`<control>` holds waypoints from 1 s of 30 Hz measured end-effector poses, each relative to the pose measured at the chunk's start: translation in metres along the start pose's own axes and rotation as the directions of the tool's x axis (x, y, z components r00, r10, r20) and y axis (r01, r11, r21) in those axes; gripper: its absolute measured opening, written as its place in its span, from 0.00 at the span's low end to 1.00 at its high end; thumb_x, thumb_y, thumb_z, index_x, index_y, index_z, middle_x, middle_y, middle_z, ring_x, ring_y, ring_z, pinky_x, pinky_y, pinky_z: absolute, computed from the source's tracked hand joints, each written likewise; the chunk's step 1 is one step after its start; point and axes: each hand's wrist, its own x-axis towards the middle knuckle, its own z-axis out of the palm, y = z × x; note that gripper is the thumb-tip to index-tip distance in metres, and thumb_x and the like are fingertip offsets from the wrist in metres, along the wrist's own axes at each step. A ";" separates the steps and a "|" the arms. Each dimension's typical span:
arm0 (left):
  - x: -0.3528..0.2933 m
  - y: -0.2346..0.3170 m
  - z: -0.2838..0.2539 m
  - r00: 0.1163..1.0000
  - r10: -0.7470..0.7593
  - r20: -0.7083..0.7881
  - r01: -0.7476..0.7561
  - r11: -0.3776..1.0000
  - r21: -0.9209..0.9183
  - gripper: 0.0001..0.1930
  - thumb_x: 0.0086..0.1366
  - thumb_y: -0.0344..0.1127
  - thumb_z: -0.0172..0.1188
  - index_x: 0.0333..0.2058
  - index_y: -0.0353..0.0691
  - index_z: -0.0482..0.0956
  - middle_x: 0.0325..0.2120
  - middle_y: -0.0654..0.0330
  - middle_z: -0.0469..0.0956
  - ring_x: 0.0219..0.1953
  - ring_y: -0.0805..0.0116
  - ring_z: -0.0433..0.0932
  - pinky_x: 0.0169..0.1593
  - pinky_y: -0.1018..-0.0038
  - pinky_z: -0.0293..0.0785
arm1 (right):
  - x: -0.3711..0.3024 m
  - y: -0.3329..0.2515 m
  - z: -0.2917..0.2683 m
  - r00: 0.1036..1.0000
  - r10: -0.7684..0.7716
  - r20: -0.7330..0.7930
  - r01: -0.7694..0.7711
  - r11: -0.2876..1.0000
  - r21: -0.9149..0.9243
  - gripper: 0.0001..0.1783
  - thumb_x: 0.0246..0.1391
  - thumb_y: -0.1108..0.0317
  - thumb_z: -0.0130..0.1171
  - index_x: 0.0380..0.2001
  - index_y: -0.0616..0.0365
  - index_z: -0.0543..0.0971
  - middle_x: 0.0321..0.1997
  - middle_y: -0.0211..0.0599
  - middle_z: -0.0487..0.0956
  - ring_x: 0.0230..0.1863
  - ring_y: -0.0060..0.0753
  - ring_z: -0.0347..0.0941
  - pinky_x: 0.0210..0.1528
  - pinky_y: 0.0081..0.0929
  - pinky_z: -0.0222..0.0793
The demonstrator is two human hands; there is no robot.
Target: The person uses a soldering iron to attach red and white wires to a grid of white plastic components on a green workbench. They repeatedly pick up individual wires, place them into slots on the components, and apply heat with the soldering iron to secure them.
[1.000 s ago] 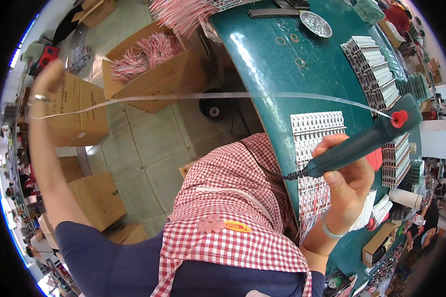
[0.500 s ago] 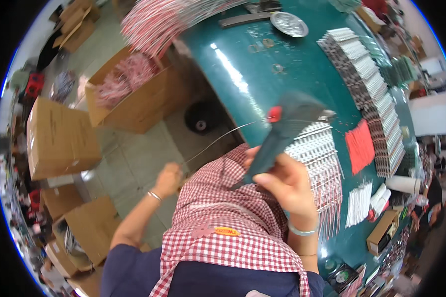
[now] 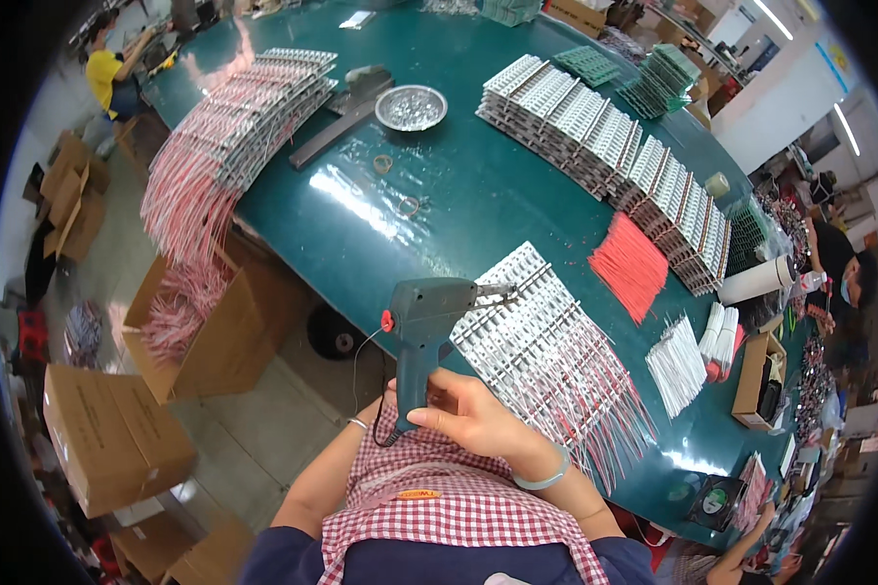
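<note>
My right hand (image 3: 468,417) is closed around the handle of a dark green soldering gun (image 3: 431,304), held upright over the table edge. Its metal tip points right, above a flat layer of white slotted strips (image 3: 517,302) with red and white leads fanning toward me. A thin wire (image 3: 358,366) loops from the red knob at the gun's back down beside the apron. My left hand (image 3: 373,411) is close to the apron, left of the gun's handle; its fingers are mostly hidden behind the gun and cloth.
Tall strip stacks stand at back left (image 3: 254,117) and right (image 3: 595,146). A metal dish (image 3: 412,108) sits by a dark bar (image 3: 337,136). Red leads (image 3: 630,265) and white leads (image 3: 676,366) lie right. Cardboard boxes (image 3: 112,439) crowd the floor left; a person in yellow (image 3: 104,68) sits far left.
My view has swung round toward the table. The soldering gun has come nearer my body and stands more upright. My left hand has moved from out at the left to beside the gun.
</note>
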 end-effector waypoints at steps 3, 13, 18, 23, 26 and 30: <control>0.016 -0.005 -0.002 0.998 -0.050 0.022 0.052 0.996 -0.066 0.20 0.68 0.40 0.54 0.52 0.31 0.76 0.48 0.42 0.78 0.52 0.49 0.77 0.57 0.64 0.71 | 0.005 -0.005 -0.002 1.000 0.006 -0.031 -0.008 0.997 -0.074 0.23 0.63 0.75 0.58 0.59 0.69 0.69 0.53 0.40 0.77 0.56 0.30 0.73 0.60 0.30 0.70; -0.050 0.014 -0.055 0.995 -0.067 0.072 0.046 0.963 0.266 0.25 0.70 0.45 0.55 0.57 0.32 0.73 0.49 0.45 0.79 0.53 0.56 0.78 0.57 0.67 0.72 | -0.004 -0.021 -0.030 0.961 -0.074 -0.266 0.009 0.971 -0.238 0.20 0.62 0.72 0.59 0.55 0.69 0.71 0.47 0.44 0.79 0.48 0.29 0.77 0.49 0.27 0.75; -0.156 0.143 -0.081 0.976 0.200 0.085 -0.212 0.962 0.175 0.27 0.70 0.46 0.56 0.58 0.28 0.72 0.46 0.44 0.81 0.48 0.58 0.81 0.52 0.65 0.76 | 0.010 -0.032 -0.032 0.904 -0.229 -0.362 -0.006 0.838 -0.546 0.21 0.58 0.64 0.62 0.44 0.71 0.72 0.41 0.59 0.78 0.42 0.52 0.77 0.44 0.41 0.72; -0.149 0.201 -0.055 0.889 0.417 -0.189 -0.458 0.807 -0.374 0.29 0.73 0.42 0.53 0.63 0.25 0.64 0.55 0.44 0.74 0.48 0.62 0.81 0.52 0.68 0.78 | 0.017 -0.018 -0.016 0.894 -0.397 -0.206 0.111 0.644 -0.757 0.17 0.56 0.66 0.62 0.42 0.69 0.73 0.41 0.59 0.75 0.43 0.62 0.73 0.46 0.47 0.69; -0.130 0.210 -0.055 0.844 0.491 -0.215 -0.531 0.821 -0.208 0.30 0.70 0.46 0.58 0.59 0.25 0.67 0.51 0.50 0.74 0.39 0.70 0.79 0.42 0.76 0.76 | 0.011 -0.030 -0.010 0.870 -0.461 -0.176 0.178 0.626 -0.759 0.16 0.53 0.72 0.61 0.44 0.68 0.73 0.42 0.56 0.75 0.46 0.60 0.71 0.49 0.48 0.68; -0.107 0.235 -0.046 0.827 0.495 -0.266 -0.561 0.755 -0.340 0.33 0.62 0.49 0.63 0.56 0.28 0.70 0.44 0.54 0.77 0.43 0.69 0.76 0.41 0.74 0.76 | 0.002 -0.027 -0.008 0.932 -0.340 -0.127 0.138 0.655 -0.743 0.22 0.53 0.72 0.62 0.50 0.67 0.71 0.46 0.54 0.75 0.50 0.58 0.70 0.53 0.46 0.67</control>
